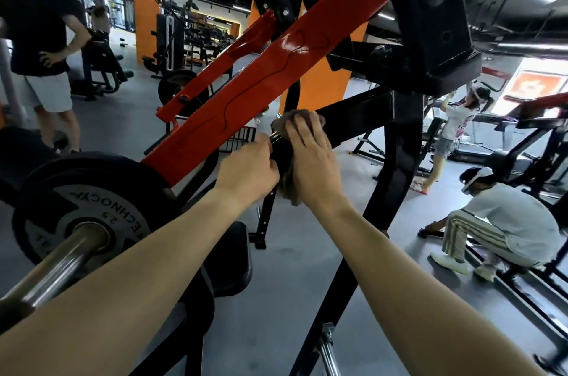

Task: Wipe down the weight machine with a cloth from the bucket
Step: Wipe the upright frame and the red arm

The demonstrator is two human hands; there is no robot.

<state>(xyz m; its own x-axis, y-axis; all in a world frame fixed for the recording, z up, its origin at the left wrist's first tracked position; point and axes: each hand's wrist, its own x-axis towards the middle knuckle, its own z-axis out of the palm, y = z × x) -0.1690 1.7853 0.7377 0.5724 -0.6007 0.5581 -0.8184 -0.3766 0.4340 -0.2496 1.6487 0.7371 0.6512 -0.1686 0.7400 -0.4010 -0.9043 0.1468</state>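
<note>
Gym floor (pixel 292 268) behind, the right hand (pixel 310 157) presses the cloth (pixel 295 116) (fingers straight) on the black bar (pixel 353 108) while the left hand (pixel 246 166) grips that bar; firm overlapping strokes should clean best.

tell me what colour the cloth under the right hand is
Brownish tan; the crumpled fabric cloth shows best in the head view.

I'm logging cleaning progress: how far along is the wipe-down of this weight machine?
Done, apparently: the long orange steel arm gleams with wet streaks. In hand: the right hand presses a brown cloth on the slanted black frame bar; the left hand grips the bar beside it. Left, seemingly: the grey weight plate and chrome sleeve, showing no wetness.
</note>
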